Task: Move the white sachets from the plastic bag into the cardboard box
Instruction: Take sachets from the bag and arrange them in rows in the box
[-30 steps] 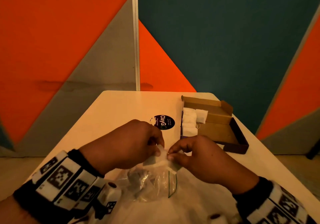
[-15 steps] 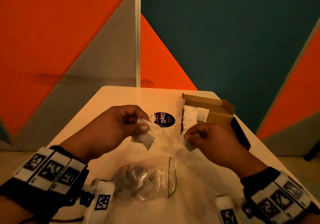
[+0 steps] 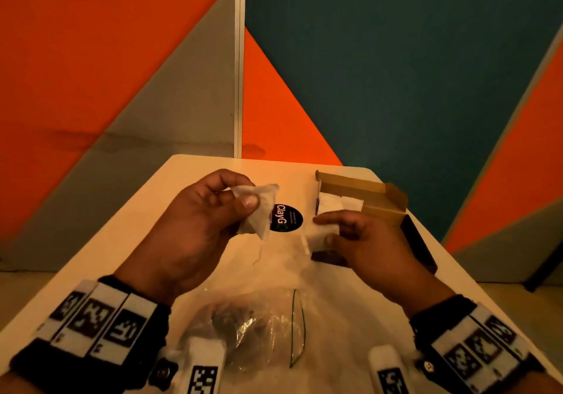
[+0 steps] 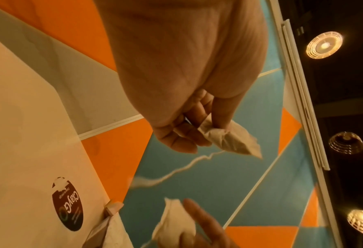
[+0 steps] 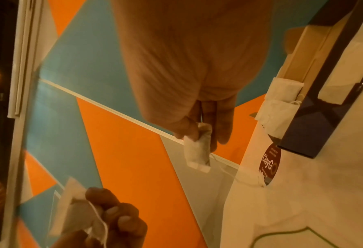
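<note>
My left hand [image 3: 213,210] pinches a white sachet [image 3: 259,210] [image 4: 231,139] between thumb and fingers, raised above the table; a thin string [image 4: 176,171] hangs from it. My right hand [image 3: 350,235] pinches a second white sachet [image 3: 323,235] [image 5: 197,151] just in front of the cardboard box [image 3: 380,207]. The open box holds white sachets [image 3: 335,203] [image 5: 280,97] in its left end. The clear plastic bag [image 3: 243,323], with a green zip edge, lies on the table near me, between my wrists.
A round black sticker [image 3: 286,218] is on the white table [image 3: 146,210] between my hands. Orange, grey and teal wall panels stand right behind the table. The table's right edge runs close beside the box.
Both hands lifted off the bag and drew apart, each with a sachet. The left rose toward the far left; the right moved over to the box.
</note>
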